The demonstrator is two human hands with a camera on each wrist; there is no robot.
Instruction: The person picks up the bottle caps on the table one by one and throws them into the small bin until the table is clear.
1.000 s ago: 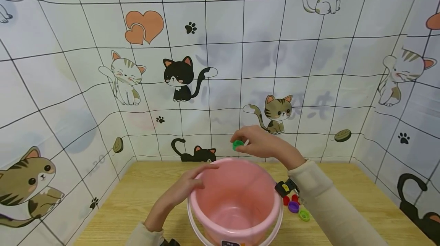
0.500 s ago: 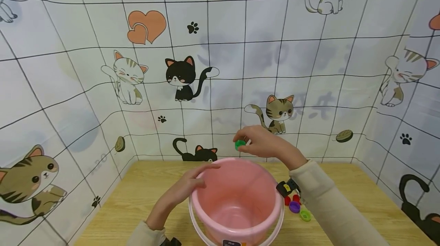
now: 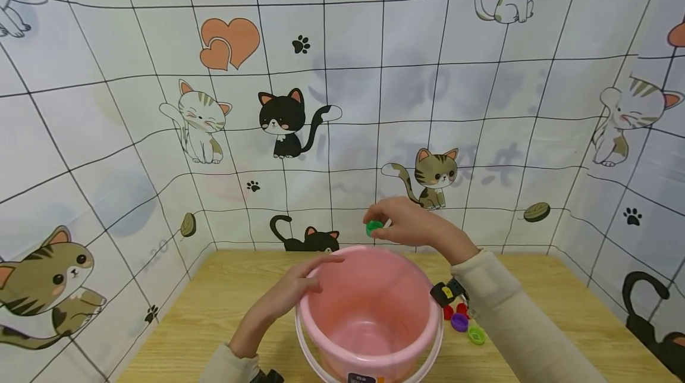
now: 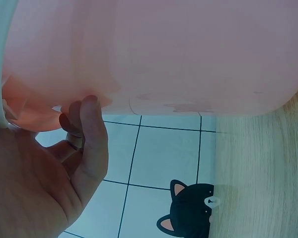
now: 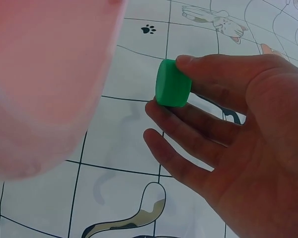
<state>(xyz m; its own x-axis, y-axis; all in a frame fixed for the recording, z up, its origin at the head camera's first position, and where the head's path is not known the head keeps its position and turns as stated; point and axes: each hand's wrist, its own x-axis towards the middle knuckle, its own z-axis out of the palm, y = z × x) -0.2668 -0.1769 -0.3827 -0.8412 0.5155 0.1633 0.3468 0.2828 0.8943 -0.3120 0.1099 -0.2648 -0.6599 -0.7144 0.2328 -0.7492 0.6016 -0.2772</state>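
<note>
A pink bucket [image 3: 369,305] stands upright on the wooden table, its inside facing the head camera. My left hand [image 3: 286,288] grips the left side of its rim. In the left wrist view, that hand [image 4: 64,158] lies against the bucket's translucent wall [image 4: 188,59]. Beyond the far rim, my right hand [image 3: 409,222] pinches a green bottle cap [image 3: 374,228] in the air. The right wrist view shows the green bottle cap [image 5: 173,83] between the thumb and fingertips of the right hand [image 5: 238,114], apart from the bucket [image 5: 44,84].
Right of the bucket lie a purple cap [image 3: 459,322], a light green cap [image 3: 476,335] and red pieces [image 3: 462,310], partly covered by the right wrist's camera [image 3: 443,294]. A white handle [image 3: 310,350] hangs round the bucket. A cat-patterned backdrop [image 3: 348,133] closes off the table's far side.
Hardly anything differs. The whole head view has shifted slightly to the right; both hands keep their places at and beyond the bucket, the green bottle cap still in the right one.
</note>
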